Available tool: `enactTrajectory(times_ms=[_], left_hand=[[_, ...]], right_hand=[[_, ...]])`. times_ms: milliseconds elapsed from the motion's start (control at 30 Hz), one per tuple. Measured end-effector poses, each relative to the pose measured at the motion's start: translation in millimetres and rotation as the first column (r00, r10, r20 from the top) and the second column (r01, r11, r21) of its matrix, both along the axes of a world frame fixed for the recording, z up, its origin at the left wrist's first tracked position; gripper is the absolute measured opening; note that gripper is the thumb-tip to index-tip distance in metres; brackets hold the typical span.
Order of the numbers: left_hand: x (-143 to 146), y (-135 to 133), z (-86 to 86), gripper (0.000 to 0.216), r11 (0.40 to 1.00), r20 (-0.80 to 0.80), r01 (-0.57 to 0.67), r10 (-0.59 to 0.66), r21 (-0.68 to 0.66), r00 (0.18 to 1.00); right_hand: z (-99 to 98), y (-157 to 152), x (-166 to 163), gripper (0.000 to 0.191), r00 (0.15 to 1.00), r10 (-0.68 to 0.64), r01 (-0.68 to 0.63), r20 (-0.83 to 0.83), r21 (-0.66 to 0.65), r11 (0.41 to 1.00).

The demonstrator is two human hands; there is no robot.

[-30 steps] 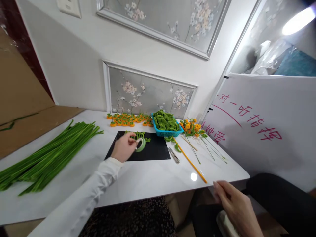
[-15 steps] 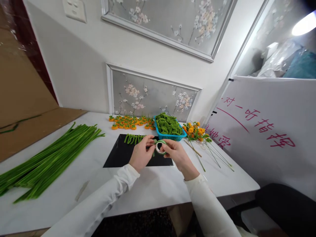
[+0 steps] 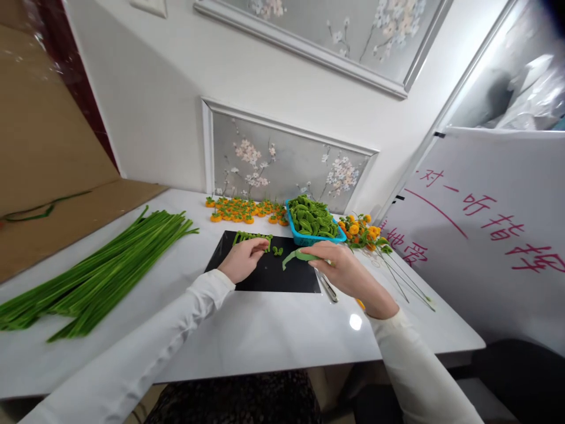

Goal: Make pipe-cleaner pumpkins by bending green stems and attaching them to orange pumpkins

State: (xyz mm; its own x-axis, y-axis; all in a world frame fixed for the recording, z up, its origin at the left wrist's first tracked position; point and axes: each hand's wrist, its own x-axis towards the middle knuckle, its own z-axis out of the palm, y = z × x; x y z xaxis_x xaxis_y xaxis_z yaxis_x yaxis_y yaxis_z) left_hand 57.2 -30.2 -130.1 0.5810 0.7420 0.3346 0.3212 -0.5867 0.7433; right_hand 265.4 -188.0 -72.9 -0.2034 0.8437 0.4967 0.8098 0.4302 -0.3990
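My right hand [image 3: 346, 272] grips a roll of green floral tape [image 3: 303, 256], and a loose strip of tape hangs off to the left over the black mat [image 3: 265, 275]. My left hand [image 3: 242, 259] rests on the mat with its fingers curled at a row of short green stems [image 3: 251, 237]. What those fingers hold, if anything, is hidden. Two small green pieces [image 3: 277, 251] lie on the mat between the hands.
A big bundle of green pipe cleaners [image 3: 101, 271] lies at the left. Behind the mat stand small orange flowers [image 3: 241, 211], a blue basket of green leaves [image 3: 313, 221] and orange flowers on stems [image 3: 366, 232]. Scissors [image 3: 329, 288] lie by my right wrist. A white board with red writing [image 3: 481, 235] stands at the right.
The hands, together on the tape roll half a second ago, have parted. My right hand took the roll to the right. My left hand went back to the short green stems.
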Motion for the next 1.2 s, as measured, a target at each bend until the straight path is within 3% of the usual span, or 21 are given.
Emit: enactTrajectory(times_ms=[100, 167, 333, 433, 633, 800, 900, 1000, 1100, 1200], left_hand=[[1.0, 0.8, 0.3, 0.031, 0.999, -0.117, 0.037, -0.037, -0.002, 0.992], [1.6, 2.3, -3.3, 0.026, 0.999, -0.188, 0.051, -0.046, 0.019, 0.981], [8.4, 4.3, -17.8, 0.015, 0.992, -0.265, -0.006, 0.039, 0.125, 0.964], [13.3, 3.2, -21.4, 0.013, 0.989, -0.278, -0.027, 0.067, 0.147, 0.958], [11.8, -0.1, -13.1, 0.018, 0.996, -0.187, -0.044, 0.058, 0.074, 0.981], [-2.1, -5.2, 5.4, 0.019, 0.998, -0.047, 0.011, -0.014, -0.056, 0.999], [-10.7, -29.5, 18.7, 0.031, 0.985, 0.002, 0.102, -0.103, -0.14, 0.995], [-13.5, -79.6, 25.6, 0.022, 0.934, 0.039, 0.255, -0.254, -0.251, 0.967], [-7.3, -141.0, 18.8, 0.022, 0.843, -0.062, 0.444, -0.483, -0.304, 0.873], [6.1, -187.3, -0.7, 0.011, 0.737, -0.05, 0.644, -0.665, -0.205, 0.745]], right_hand=[[2.3, -9.5, -6.4, 0.03, 0.994, 0.07, -0.062, -0.085, 0.096, 0.993], [-8.2, -11.0, -7.6, 0.031, 0.988, 0.066, -0.054, -0.137, 0.092, 0.994], [-69.1, -1.0, -0.4, 0.028, 0.981, -0.085, 0.073, -0.177, -0.071, 0.995], [-95.9, 2.1, 4.1, 0.03, 0.98, -0.109, 0.097, -0.169, -0.076, 0.992], [-101.2, 2.4, 6.7, 0.027, 0.99, -0.083, 0.079, -0.113, -0.042, 0.996], [-102.7, 8.7, 5.0, 0.026, 0.994, -0.076, 0.074, -0.079, -0.027, 0.997], [-103.7, 11.2, 3.9, 0.026, 0.995, -0.088, 0.087, -0.054, -0.017, 0.996], [-103.6, 12.1, 4.8, 0.025, 0.993, -0.112, 0.112, -0.021, 0.006, 0.994], [-101.2, 12.2, 6.1, 0.025, 0.994, -0.103, 0.102, 0.034, 0.036, 0.994], [-93.6, 11.9, 6.2, 0.028, 0.994, -0.095, 0.092, 0.062, 0.043, 0.995]])
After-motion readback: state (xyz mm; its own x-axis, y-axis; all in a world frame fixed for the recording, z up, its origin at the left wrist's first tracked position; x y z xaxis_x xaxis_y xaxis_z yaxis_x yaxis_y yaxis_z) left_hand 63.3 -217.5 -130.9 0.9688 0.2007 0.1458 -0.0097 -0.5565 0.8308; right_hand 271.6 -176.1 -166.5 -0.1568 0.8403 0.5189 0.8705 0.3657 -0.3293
